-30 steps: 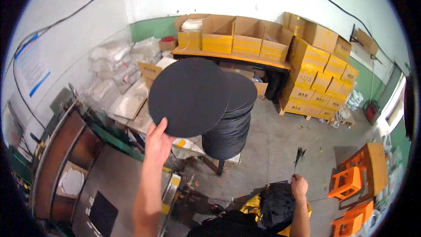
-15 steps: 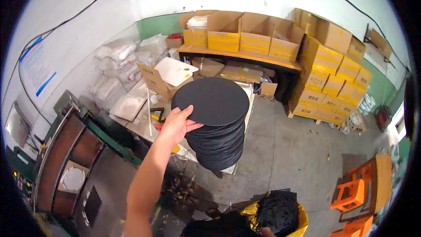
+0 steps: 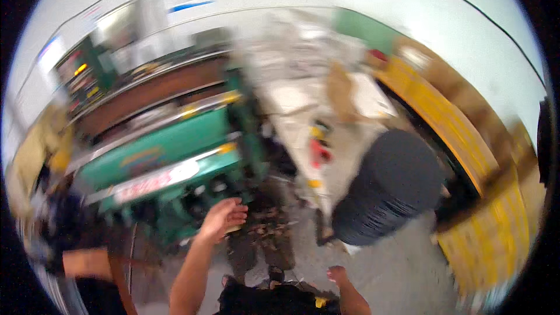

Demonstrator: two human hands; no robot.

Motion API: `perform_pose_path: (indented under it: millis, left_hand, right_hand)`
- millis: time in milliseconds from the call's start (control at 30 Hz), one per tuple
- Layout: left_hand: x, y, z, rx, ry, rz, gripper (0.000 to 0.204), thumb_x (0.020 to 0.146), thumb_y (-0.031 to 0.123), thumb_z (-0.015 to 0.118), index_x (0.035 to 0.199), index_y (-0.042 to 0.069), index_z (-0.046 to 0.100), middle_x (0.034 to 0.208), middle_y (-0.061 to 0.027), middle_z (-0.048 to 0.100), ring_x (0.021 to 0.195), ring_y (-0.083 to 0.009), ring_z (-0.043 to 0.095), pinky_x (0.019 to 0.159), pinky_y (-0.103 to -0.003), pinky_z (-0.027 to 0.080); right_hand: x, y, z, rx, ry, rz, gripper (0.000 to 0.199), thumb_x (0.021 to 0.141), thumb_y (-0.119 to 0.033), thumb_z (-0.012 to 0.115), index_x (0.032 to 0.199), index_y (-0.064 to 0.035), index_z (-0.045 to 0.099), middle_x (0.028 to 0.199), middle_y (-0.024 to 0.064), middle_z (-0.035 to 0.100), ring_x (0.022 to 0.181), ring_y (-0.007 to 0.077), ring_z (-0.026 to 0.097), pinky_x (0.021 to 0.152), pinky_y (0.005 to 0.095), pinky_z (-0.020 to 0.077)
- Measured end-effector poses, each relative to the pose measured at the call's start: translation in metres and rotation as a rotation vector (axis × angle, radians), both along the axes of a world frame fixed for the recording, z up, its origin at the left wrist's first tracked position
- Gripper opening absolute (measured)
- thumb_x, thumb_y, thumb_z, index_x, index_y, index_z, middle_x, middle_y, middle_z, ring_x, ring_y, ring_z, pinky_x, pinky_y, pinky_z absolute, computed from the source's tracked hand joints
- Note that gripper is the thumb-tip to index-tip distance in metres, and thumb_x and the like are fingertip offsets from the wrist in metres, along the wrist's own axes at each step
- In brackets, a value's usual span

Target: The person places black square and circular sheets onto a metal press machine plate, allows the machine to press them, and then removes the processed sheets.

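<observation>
My left hand [image 3: 224,220] hangs in front of the green machine [image 3: 157,146], its fingers loosely bent and nothing visible in them. Low in the view, my right hand [image 3: 336,275] is small and smeared, so its fingers cannot be made out. To the right, a tall stack of black round discs [image 3: 402,169] stands on the corner of the worktable [image 3: 364,140], apart from both hands. Blurred red and yellow-black hand tools [image 3: 319,150] lie on the table left of the stack.
Cardboard boxes with yellow tape [image 3: 484,245] line the right side. White plastic-wrapped bundles [image 3: 303,46] are heaped at the back. Dark debris [image 3: 268,227] litters the floor between machine and table. A brown board or box [image 3: 87,263] is at lower left.
The view has swung left toward the green machine, and the disc stack now appears farther right. My left hand has come off the top of the stack. The right hand shows more plainly.
</observation>
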State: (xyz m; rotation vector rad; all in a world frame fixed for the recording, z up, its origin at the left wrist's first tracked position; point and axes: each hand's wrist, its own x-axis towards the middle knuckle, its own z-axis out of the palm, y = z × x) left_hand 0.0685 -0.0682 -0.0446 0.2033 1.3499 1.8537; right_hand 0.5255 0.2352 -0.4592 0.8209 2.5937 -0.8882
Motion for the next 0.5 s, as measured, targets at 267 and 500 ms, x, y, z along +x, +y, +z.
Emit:
perform_pose_path:
  millis: [267,500]
  left_hand:
    - [0.138,-0.474,-0.088,-0.562,0.137,1.576,0.017,0.092,0.021,0.059,0.092,0.004,0.060,0.073,-0.0043,0.059,0.062,-0.0129,0.053,0.052,-0.026,0.043]
    - [0.256,-0.686,-0.033,-1.469,0.469,2.306,0.027,0.093,0.025,0.061,0.103,0.000,0.061,0.083,-0.0109,0.062,0.082,-0.0206,0.061,0.076,-0.033,0.048]
  right_hand:
    - [-0.153,-0.096,0.015,-0.637,-0.496,-0.154,0.017,0.087,-0.019,0.066,0.100,-0.0089,0.065,0.096,0.0086,0.068,0.080,0.0272,0.068,0.067,0.0448,0.0541]
    - [-0.291,-0.220,0.071,-0.552,-0.549,0.100,0.024,0.088,-0.019,0.065,0.108,-0.0051,0.061,0.096,0.0126,0.068,0.080,0.0271,0.068,0.066,0.0452,0.0555]
